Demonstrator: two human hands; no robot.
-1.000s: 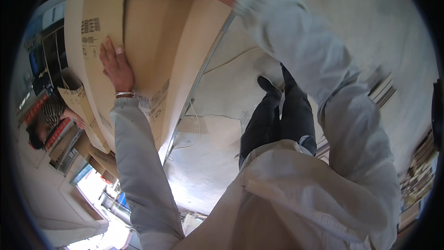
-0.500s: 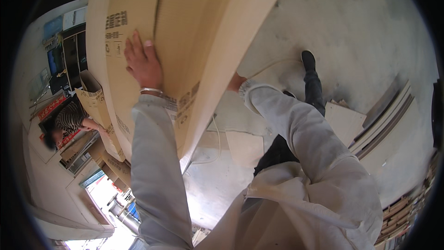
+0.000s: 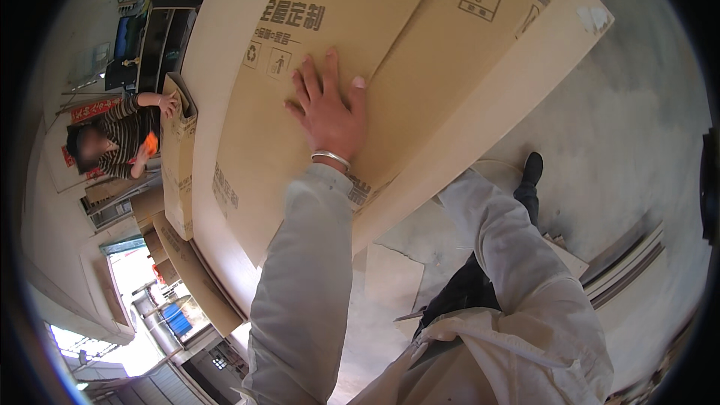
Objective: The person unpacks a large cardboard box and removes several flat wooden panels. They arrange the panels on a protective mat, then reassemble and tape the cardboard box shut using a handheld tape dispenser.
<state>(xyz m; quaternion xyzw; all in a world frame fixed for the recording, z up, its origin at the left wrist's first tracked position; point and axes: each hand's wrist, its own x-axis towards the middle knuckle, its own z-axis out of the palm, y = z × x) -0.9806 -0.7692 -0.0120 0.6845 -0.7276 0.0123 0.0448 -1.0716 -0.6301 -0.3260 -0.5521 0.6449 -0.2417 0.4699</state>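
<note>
A large flat brown cardboard box (image 3: pixel 420 105) with dark print lies on a pale table-like surface (image 3: pixel 517 105). A seam between its flaps runs across the top. My left hand (image 3: pixel 334 120), with a silver bangle at the wrist, rests palm down on the cardboard beside the seam, fingers spread and holding nothing. My right arm in its light sleeve (image 3: pixel 495 217) reaches to the near right edge of the pale surface. The right hand is hidden beneath or behind that edge, so its grip cannot be seen.
At the far left a person in a striped top (image 3: pixel 127 131) handles another cardboard piece (image 3: pixel 180 157), with something orange by one hand. More folded cardboard (image 3: pixel 195 277) leans near the bright doorway. Stacked boards (image 3: pixel 622 262) and a thin hose (image 3: pixel 491 163) lie on the floor at right.
The view has turned, so the box now fills more of the middle. My left hand stays flat on it. My right hand has gone out of sight. The other person has raised an arm.
</note>
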